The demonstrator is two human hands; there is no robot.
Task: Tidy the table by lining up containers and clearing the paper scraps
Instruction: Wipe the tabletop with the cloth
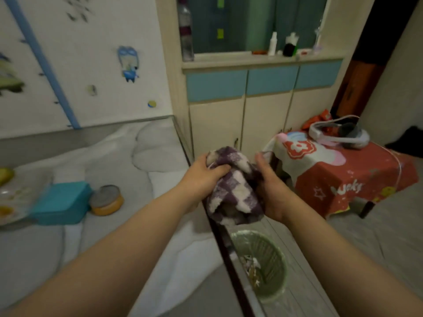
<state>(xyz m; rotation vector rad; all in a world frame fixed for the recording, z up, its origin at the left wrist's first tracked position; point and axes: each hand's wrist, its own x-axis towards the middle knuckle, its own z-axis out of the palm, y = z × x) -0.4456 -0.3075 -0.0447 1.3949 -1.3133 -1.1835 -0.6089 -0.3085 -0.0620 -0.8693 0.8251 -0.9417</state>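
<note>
Purple checked cloth (pixel 231 186) bunched between both hands, left fingers (pixel 217 169) and right fingers (pixel 261 163) curled round it

A home, most likely a child's bedroom: cartoon stickers (pixel 128 62) dot the white wall (pixel 96 30), and a cream cabinet (pixel 240 120) with 3 pale blue drawer fronts stands below a shelf holding bottles (pixel 272 43) and toiletries. A small table draped in a red cartoon-print cloth (pixel 343 170) sits beside it, and a green plastic wastebasket (pixel 274 255) stands on the grey floor (pixel 377 225).
</note>
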